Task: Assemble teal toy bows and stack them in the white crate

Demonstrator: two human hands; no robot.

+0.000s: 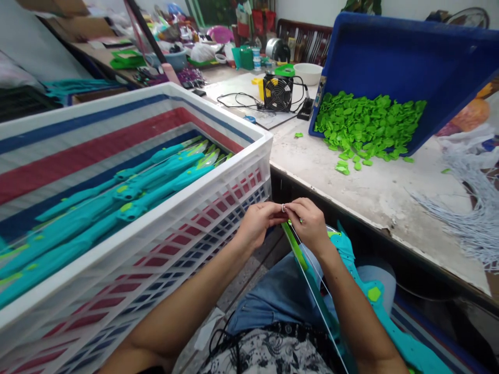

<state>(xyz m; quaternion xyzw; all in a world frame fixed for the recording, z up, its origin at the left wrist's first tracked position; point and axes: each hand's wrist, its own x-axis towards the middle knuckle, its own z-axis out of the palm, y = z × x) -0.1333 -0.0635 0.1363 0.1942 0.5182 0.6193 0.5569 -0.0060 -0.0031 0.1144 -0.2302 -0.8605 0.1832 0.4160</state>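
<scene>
My left hand (257, 222) and my right hand (307, 221) meet in front of me, fingertips pinched on the small looped end of a white string (283, 208). From there the string runs down past my right forearm. Across my lap lies a teal plastic toy part (376, 306) with bright green pieces, probably a toy bow. A green and teal strip (298, 249) of it passes just below my fingers. My right forearm covers some of it.
At left stands a white plastic crate (218, 208) with a striped lining, holding several teal toy parts (128, 192). On the worktable (296, 161) are a tipped blue bin (382, 57) of green plastic pieces (370, 122), a small black fan (278, 93) and a bundle of white strings (468, 192).
</scene>
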